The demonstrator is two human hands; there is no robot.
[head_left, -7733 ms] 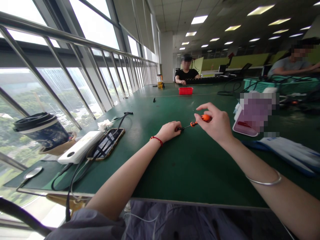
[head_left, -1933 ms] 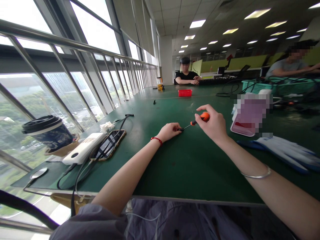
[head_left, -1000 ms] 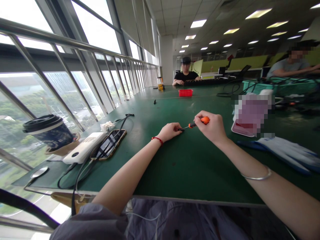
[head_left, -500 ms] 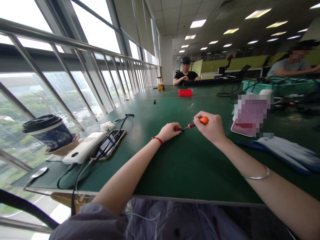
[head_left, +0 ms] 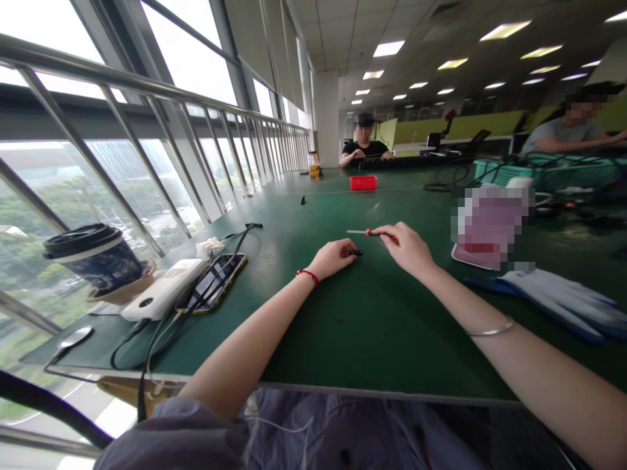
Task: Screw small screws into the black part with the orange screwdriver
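Worktop, green and smooth-surfaced (head_left: 392,339): broad, flat, faintly glossy; small hard things probably slide on it easily. A blue-and-white knit work glove (head_left: 568,297) lies at the right, beyond the right forearm. It looks soft and limp.

Left hand (head_left: 336,258): rests low at the worktop, fingers curled together, thumb and forefinger pinching a small item. Right hand (head_left: 409,248): fingers closed over the handle of a screwdriver, palm down, well apart from the left hand.

Screwdriver, slim, with a black-and-orange handle and a bright metal shaft (head_left: 368,232): lies nearly level, tip pointing left, beyond the small item and not touching it. Whether the tool rests on the worktop or is held just above it, I cannot tell. Judged light and rigid, with most of its weight likely in the handle. Best hold: around the thick black part, behind the orange collar; the bare shaft would give a thin, slick grip and would roll between the fingers.

Small dark piece, black and elongated, perhaps plastic (head_left: 359,252): sits between the left fingertips, one end protruding toward the right (the rest is hidden by the fingers, so full shape unrecorded). Judged very light, stiff, and easily flicked away. Best hold: a pinch across its sides, pressed against the worktop, with moderate force in case it is brittle.
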